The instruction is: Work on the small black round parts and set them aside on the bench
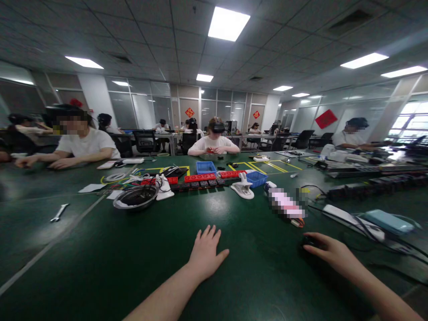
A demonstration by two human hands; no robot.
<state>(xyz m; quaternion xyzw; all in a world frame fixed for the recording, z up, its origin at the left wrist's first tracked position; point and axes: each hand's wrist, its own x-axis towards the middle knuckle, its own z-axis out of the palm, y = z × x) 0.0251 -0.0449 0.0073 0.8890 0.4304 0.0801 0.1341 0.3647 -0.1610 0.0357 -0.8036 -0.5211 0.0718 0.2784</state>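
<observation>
Green tabletop (150,249), right hand (336,255) half-covering black object (309,241)

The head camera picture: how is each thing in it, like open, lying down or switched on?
Left hand, open, palm down on the green table
Right hand, curled around a small black object
Wrench, lying flat
Blue bins, upright, open-topped
Metal bowl, upright, dark things inside
Teal box, lying flat
Ceiling light, on

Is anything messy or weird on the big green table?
Maybe the loose cables, heaped untidily beside the round bowl, and the wrench, lying alone at left. Nothing looks spilled near the left hand or the right hand, which holds a small black object.
</observation>
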